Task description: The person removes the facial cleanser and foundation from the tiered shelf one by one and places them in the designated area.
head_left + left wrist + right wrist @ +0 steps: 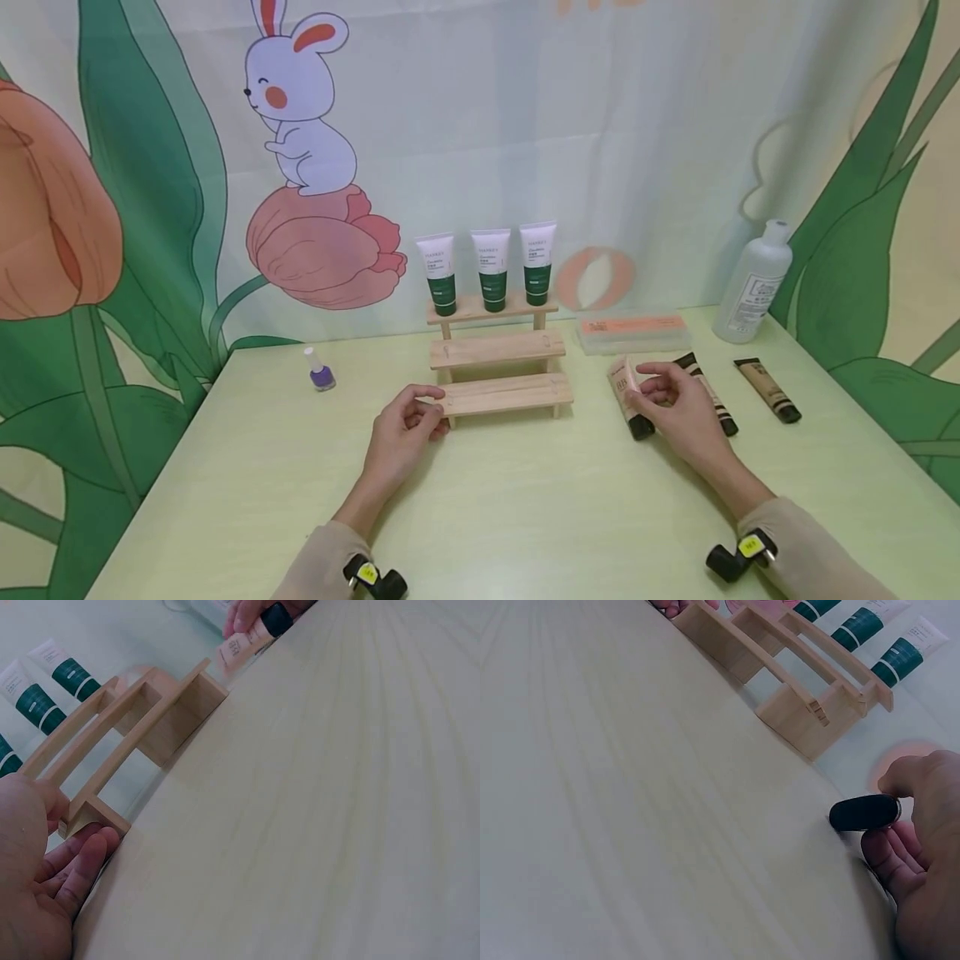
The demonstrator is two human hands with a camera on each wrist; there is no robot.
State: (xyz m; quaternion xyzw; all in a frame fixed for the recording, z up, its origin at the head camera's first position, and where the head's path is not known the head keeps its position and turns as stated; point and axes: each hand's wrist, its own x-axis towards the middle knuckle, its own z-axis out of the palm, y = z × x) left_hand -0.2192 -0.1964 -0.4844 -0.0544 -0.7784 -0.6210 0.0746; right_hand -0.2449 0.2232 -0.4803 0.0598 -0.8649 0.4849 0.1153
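Rabbit-printed cloth (pixel 450 125) backs 1 pale counter (pixel 517 508). Right hand (pixel 684 411): fingers nearly together, pinching 1 black-capped tube marked "BB" (pixel 622 387); 2 more black-capped tubes (pixel 767 390) lie right of them. Left hand (pixel 399 429): fingers curled, gripping 1 wooden stand's (pixel 506 393) left end; up and right of them, 3 green-and-white tubes (pixel 492 268), brand lettering too small to read surely.

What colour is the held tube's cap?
The cap is black, seen best in the right wrist view.
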